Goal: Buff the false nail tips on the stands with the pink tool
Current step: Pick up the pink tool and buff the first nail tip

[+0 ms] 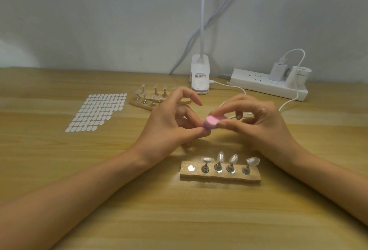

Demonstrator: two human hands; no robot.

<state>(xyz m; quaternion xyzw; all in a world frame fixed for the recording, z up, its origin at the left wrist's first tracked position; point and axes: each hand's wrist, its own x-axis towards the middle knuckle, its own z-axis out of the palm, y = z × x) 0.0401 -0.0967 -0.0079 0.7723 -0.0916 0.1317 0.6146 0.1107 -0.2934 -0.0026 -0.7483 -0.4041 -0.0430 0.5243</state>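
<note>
A pink buffing tool (pixel 74 121) is pinched between the thumb and fingers of my right hand (pixel 256 122) above the table's middle. My left hand (pixel 171 122) meets it from the left, thumb and a finger pinched together under the tool's left end; what they hold is hidden. In front of my hands lies a wooden stand (pixel 220 176) with several clear false nail tips (pixel 220 156) on metal pegs and one bare metal disc (pixel 191 168) at its left end. A second wooden stand (pixel 147 104) with several nail tips sits behind my left hand.
A sheet of white oval stickers (pixel 97 111) lies at the left. At the back stand a white clip lamp base (pixel 200 78) and a white power strip (pixel 266 84) with a charger; its white cable (pixel 288 100) runs behind my right hand.
</note>
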